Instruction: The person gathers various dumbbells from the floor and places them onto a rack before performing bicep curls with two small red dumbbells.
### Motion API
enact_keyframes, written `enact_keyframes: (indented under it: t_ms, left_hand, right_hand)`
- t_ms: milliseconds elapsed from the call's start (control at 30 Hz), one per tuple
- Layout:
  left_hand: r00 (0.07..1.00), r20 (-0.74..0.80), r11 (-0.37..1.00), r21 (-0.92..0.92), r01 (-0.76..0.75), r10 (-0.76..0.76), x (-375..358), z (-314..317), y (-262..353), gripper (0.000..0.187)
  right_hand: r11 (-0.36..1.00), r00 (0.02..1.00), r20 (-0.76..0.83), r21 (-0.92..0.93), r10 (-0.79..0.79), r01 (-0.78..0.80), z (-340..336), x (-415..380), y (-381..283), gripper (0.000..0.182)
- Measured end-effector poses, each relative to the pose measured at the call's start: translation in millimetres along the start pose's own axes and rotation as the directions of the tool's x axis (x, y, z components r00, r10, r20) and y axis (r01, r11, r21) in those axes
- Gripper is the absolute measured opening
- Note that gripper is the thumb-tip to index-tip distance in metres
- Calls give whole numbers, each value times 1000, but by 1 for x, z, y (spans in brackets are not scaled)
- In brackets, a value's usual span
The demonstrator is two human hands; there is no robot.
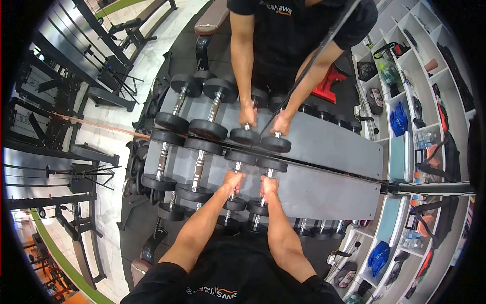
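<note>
Dumbbells [241, 157] are gripped, left hand [234, 180] and right hand [270, 186] each wrapped around one (over a gray platform [326, 197]).

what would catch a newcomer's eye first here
Probably the left hand and right hand near the centre, each gripping a dumbbell. Just beyond them, a wide mirror repeats the scene. At lower right, a bright blue bundle stands out in the white shelving.
</note>
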State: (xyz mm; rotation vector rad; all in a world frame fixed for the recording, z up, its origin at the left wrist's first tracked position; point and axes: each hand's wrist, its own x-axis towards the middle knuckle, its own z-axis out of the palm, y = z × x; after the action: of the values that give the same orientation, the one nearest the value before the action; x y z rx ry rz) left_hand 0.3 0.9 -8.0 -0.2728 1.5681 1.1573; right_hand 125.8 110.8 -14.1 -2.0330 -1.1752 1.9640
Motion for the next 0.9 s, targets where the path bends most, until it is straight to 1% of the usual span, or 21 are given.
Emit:
enact_keyframes:
  t_ms: [133, 200, 300, 333, 433, 533, 633, 700, 800, 900]
  left_hand:
    - [999, 15, 998, 51, -41, 40, 11, -1, -5, 26]
    - [999, 18, 997, 70, -31, 30, 9, 1, -7, 25]
    - [999, 44, 999, 44, -16, 14, 13, -2, -11, 26]
    - [998, 56, 999, 35, 14, -16, 9, -3, -11, 27]
    - [996, 92, 999, 39, 1, -5, -12, -4, -20, 28]
    - [989, 133, 997, -31, 74, -69, -30, -10, -33, 30]
    - [985, 155, 992, -94, 87, -72, -51, -13, -39, 32]
    - [987, 150, 994, -92, 66, -52, -65, -15, -43, 31]
    - [987, 152, 989, -130, 76, -55, -82, -23, -46, 32]
    - [984, 171, 982, -172, 85, -55, -96, -29, -49, 32]
  right_hand:
    - [999, 999, 6, 25, -33, 33, 0, 23, 15, 26]
    - [999, 999, 21, 32, -34, 33, -1, 25, 18, 27]
    - [999, 999, -19, 4, -43, 43, 1, 17, 13, 28]
    - [999, 999, -23, -2, -40, 40, 2, 19, 14, 28]
    - [999, 998, -48, -7, -48, 48, 2, 20, 14, 28]
    - [999, 998, -41, -10, -48, 48, 0, 19, 12, 28]
    - [999, 998, -52, -24, -43, 42, 1, 17, 12, 25]
    - [998, 999, -8, 30, -47, 47, -2, 21, 15, 24]
    - [998, 998, -16, 3, -68, 68, 0, 26, 19, 24]
    - [999, 999, -21, 4, -41, 41, 1, 3, 4, 26]
